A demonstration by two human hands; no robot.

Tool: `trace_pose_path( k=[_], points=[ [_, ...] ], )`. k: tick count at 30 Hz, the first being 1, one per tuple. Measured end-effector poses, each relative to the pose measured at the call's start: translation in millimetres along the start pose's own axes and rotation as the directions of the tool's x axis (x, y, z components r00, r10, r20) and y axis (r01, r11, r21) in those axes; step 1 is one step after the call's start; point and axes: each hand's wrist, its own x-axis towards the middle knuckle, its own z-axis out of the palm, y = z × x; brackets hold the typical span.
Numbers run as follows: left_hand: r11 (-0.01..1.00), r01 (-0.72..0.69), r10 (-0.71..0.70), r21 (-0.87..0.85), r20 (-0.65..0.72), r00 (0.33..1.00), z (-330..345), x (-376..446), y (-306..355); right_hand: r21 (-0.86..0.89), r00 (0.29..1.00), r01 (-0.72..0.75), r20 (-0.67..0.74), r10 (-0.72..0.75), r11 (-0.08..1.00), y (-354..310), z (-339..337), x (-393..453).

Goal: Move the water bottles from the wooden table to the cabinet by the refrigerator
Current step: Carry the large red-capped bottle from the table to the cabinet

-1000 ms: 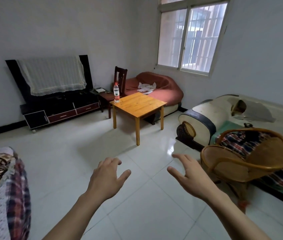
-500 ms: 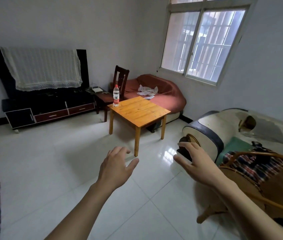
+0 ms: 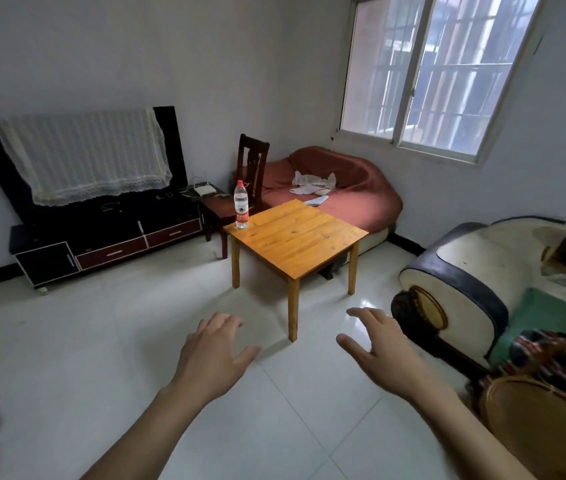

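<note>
One clear water bottle (image 3: 241, 209) with a red cap and red label stands upright on the far left corner of the small wooden table (image 3: 304, 242). Both my arms reach forward over the white tile floor, short of the table. My left hand (image 3: 214, 355) hovers palm down with relaxed fingers, holding nothing. My right hand (image 3: 383, 351) is likewise spread and empty, level with the table's nearest leg. Neither the cabinet nor the refrigerator is in view.
A dark wooden chair (image 3: 252, 168) stands behind the table, beside a red sofa (image 3: 350, 188). A black TV stand (image 3: 108, 233) with a cloth-covered screen lines the left wall. A cream and black sofa (image 3: 475, 278) and a wicker chair (image 3: 544, 417) crowd the right side.
The view has moved closer to the table, which now looks larger. Both hands stay out front, open and empty.
</note>
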Motion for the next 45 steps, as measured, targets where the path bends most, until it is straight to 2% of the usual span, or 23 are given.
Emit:
trace_pose_path(
  k=[5,12,16,21,24,31,38,41,45],
  points=[
    [0.994,0.056,-0.057,0.095,0.009,0.998,-7.5,87.8,-16.8,0.002,0.999,0.025,0.022,-0.025,1.0,12.7,-8.9,104.0],
    [0.993,0.12,-0.119,0.011,-0.044,0.992,-9.1,186.2,-61.8,0.005,0.994,0.082,0.071,-0.082,0.997,-10.4,11.4,226.4],
    [0.992,0.125,-0.127,-0.024,-0.078,0.989,5.4,242.6,-108.7,-0.029,0.993,0.093,0.077,-0.091,0.995,-30.0,38.4,298.2],
    [0.988,0.145,-0.146,-0.06,-0.025,0.989,8.4,315.5,-173.1,-0.064,0.993,0.086,0.09,-0.08,0.994,-76.1,64.1,376.2],
    [0.988,0.136,-0.139,-0.075,-0.039,0.99,-0.6,364.9,-206.4,-0.093,0.993,0.091,0.084,-0.083,0.992,-102.7,74.0,422.8],
    [0.988,0.107,-0.11,-0.111,-0.013,0.994,-7.7,444.8,-262.0,-0.114,0.99,0.076,0.123,-0.062,0.991,-131.8,110.1,508.0],
    [0.983,0.121,-0.116,-0.138,0.041,0.992,3.8,531.7,-301.8,-0.063,0.993,0.057,0.111,-0.05,0.996,-126.3,143.3,614.3],
    [0.99,0.112,-0.104,-0.091,0.093,0.99,11.6,577.1,-309.3,-0.025,0.994,0.038,0.102,-0.035,0.999,-112.9,160.6,666.5],
    [0.99,0.131,-0.125,-0.054,0.099,0.987,7.7,645.1,-316.3,0.022,0.992,-0.002,0.123,-0.001,1.0,-101.6,175.8,741.3]
  ],
)
